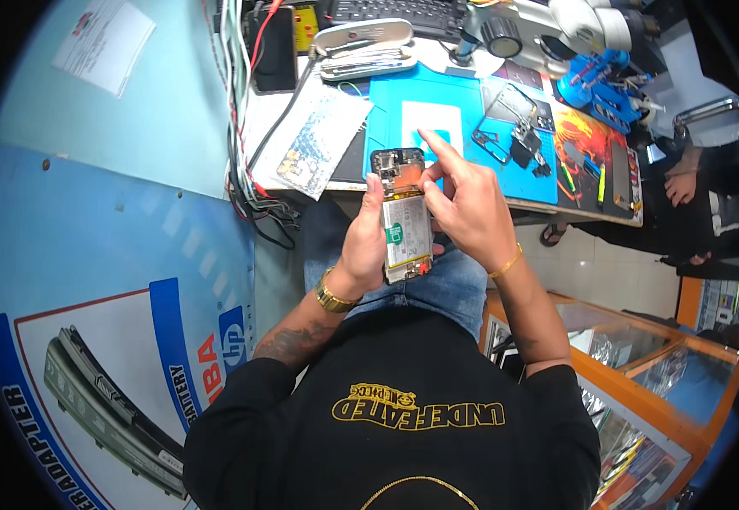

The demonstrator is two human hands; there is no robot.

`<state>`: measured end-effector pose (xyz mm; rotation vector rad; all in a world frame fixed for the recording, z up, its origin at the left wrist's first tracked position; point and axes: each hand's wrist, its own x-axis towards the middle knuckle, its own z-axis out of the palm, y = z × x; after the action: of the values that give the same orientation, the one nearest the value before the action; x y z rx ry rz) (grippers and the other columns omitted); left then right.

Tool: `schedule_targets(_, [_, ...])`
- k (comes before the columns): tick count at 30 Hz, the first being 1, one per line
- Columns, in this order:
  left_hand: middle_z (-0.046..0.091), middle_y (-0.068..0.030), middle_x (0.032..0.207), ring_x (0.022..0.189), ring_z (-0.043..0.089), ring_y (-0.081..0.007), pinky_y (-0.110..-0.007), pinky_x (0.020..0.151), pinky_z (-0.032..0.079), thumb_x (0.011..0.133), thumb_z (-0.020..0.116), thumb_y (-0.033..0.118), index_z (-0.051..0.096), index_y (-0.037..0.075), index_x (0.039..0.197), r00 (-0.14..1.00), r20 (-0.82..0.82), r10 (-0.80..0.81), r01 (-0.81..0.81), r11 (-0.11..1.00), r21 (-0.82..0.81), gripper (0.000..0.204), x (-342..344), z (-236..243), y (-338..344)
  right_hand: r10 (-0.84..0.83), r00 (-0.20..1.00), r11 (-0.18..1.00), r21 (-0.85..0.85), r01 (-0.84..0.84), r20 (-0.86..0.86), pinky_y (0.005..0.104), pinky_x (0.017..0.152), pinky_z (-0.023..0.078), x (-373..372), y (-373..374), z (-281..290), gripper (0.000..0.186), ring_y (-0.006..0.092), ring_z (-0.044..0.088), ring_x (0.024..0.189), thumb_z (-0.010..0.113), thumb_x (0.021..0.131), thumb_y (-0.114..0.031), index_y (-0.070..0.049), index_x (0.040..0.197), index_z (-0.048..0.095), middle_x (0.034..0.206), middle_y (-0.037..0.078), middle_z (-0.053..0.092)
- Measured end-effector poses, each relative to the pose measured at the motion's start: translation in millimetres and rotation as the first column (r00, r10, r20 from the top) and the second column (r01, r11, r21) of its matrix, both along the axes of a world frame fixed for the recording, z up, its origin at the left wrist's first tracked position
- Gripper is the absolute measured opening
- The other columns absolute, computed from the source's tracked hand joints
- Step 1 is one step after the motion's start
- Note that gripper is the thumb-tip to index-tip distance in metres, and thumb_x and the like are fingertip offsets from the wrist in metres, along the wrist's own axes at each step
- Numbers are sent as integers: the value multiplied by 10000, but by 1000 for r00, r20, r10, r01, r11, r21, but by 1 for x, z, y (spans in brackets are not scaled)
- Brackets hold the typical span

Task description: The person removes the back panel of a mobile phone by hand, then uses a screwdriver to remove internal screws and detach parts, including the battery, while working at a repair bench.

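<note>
An opened smartphone (406,229) is held upright over my lap, its back cover off and its inside facing me. Its silver battery with a green sticker fills the lower half, and a copper-coloured area shows above it. My left hand (363,242) is closed round the phone's left side, thumb along the edge, with fingertips showing at the right edge. At the phone's upper right edge is my right hand (471,200), index finger raised and the thumb and another finger bent together against the edge. What they pinch, if anything, is hidden.
Ahead lies a blue work mat (386,98) with dismantled phone parts (522,140). A circuit-board sheet (323,140), an open tool case (365,55) and a microscope (548,34) surround it. Cables (238,127) hang at left; a glass display case (633,357) stands at right. Another person's hand (682,187) shows far right.
</note>
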<state>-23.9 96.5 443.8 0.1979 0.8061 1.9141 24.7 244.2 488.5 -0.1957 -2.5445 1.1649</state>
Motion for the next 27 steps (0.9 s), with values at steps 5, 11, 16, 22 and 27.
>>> schedule_targets(5, [582,-117,1223,1034,631,-235,-416,821,566,964,214,689,423,86,1394,998,48,31,-30,999,-13,769,-1,1,6,-86,996,989,-116,89,23,295,557,475,3,-4,-4,562,143,575,553,612,846,-8,-14,1393,483,769,108,663])
schedule_targets(11, [580,-128,1213,1025,640,-255,-434,791,587,973,225,671,419,97,1394,1000,26,-15,15,1000,-2,737,-3,-9,7,-74,997,996,-56,76,33,284,546,457,0,5,-4,604,116,540,543,642,837,-19,-24,1413,459,723,93,643])
schedule_targets(16, [573,-181,1231,1057,639,-324,-544,793,583,968,217,675,400,48,1402,986,106,-129,119,988,95,784,-7,-10,8,33,990,811,-583,53,135,204,586,420,-7,25,-17,533,23,477,662,647,878,-25,-25,1388,493,746,-36,529])
schedule_targets(22, [573,-194,1226,1065,625,-349,-571,826,554,975,303,642,433,74,1363,886,449,-115,53,988,147,700,-16,-2,2,193,965,977,131,-171,-180,351,722,471,55,25,23,366,236,585,813,779,742,-118,-80,1089,665,838,56,583])
schedule_targets(27, [591,-191,1192,1056,631,-341,-512,838,558,981,330,622,467,71,1325,895,446,-24,-10,997,74,663,-14,1,1,276,955,919,321,-228,-111,414,803,424,78,-2,14,420,268,564,926,835,653,-167,-83,1019,648,1015,66,570])
